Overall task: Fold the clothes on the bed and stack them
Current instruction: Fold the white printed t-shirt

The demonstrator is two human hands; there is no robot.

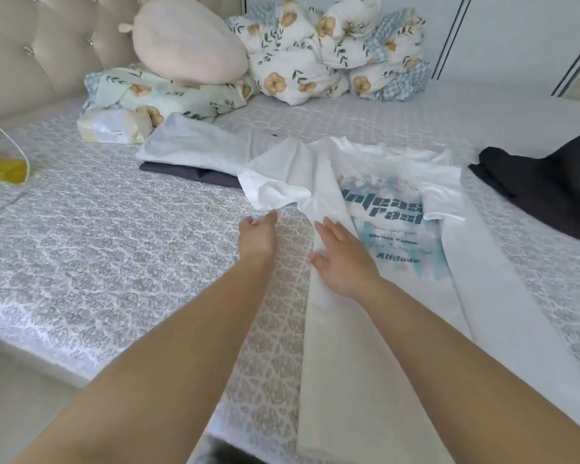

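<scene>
Your left hand [258, 229] pinches the sleeve [275, 192]; right hand [340, 259] lies flat on the tee [392, 229]. Fold sleeve over twd the flat palm, w/ edge kept straight.

Patterned bed [114, 229]: white T-shirt [365, 329], folded stack [195, 152], dark garment [549, 182].

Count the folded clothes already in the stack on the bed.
2: a light grey garment on top and a dark grey garment under it, left of the white T-shirt. More may be hidden between them.
</scene>
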